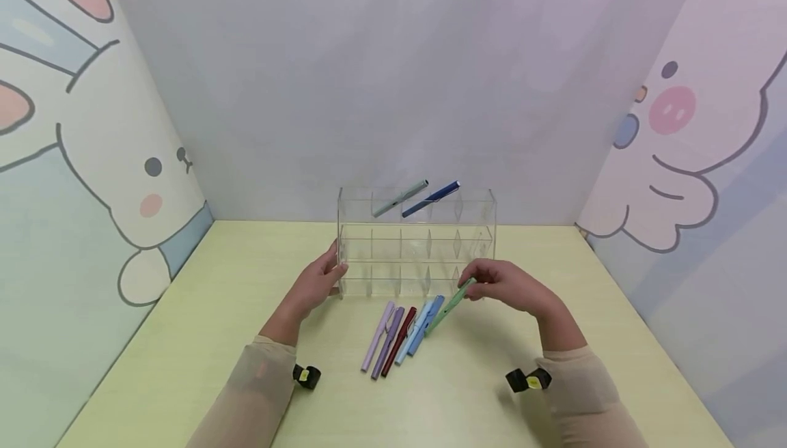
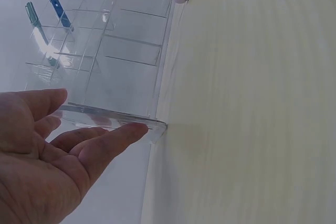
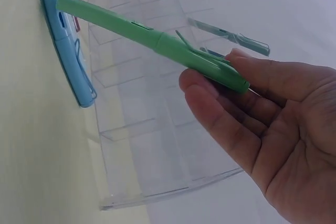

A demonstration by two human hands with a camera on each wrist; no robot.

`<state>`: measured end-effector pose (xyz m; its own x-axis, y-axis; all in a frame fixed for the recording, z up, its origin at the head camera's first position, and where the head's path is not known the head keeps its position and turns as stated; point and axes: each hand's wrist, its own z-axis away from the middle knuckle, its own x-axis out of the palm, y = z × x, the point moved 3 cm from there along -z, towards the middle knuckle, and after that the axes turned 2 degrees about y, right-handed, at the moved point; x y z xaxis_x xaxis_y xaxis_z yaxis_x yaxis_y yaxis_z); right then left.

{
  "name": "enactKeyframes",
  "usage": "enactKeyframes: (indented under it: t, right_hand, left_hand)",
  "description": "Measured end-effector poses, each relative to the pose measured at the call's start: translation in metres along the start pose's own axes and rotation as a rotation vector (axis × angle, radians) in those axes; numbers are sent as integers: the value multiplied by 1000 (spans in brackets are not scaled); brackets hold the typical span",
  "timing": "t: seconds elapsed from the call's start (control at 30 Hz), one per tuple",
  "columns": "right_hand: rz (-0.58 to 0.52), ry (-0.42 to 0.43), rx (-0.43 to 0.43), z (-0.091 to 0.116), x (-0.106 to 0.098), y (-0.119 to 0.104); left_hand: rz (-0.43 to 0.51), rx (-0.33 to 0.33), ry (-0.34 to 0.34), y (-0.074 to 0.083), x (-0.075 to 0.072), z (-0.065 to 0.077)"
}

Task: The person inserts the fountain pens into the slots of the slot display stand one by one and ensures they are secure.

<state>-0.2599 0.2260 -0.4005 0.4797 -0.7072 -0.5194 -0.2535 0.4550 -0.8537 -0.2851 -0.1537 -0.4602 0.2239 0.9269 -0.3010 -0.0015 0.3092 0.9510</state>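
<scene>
My right hand (image 1: 507,285) pinches a green pen (image 3: 152,38) by its clip end, between thumb and fingertips. The pen slants down over the table, its other end close to a blue pen (image 1: 425,325) in the row. At the left end of a clear acrylic pen rack (image 1: 415,233), my left hand (image 1: 315,284) holds the side panel, with fingers along its outer face in the left wrist view. A grey-green pen (image 1: 401,199) and a dark blue pen (image 1: 432,199) lean in the rack's top tier.
In front of the rack lie a lilac pen (image 1: 378,336), a purple pen (image 1: 387,343), a dark red pen (image 1: 399,341) and a light blue pen (image 1: 413,333), side by side. The pale yellow table (image 1: 467,407) meets a grey back wall (image 1: 393,93) and cartoon-printed side walls.
</scene>
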Motion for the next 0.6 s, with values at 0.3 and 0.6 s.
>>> enactKeyframes:
  t: [0.3, 0.6]
  right_hand:
    - [19, 241, -63, 3, -54, -22]
    - [-60, 545, -228, -6, -107, -54]
  left_hand:
    - [-15, -7, 14, 0, 0, -2]
    - [-32, 3, 15, -2, 1, -4]
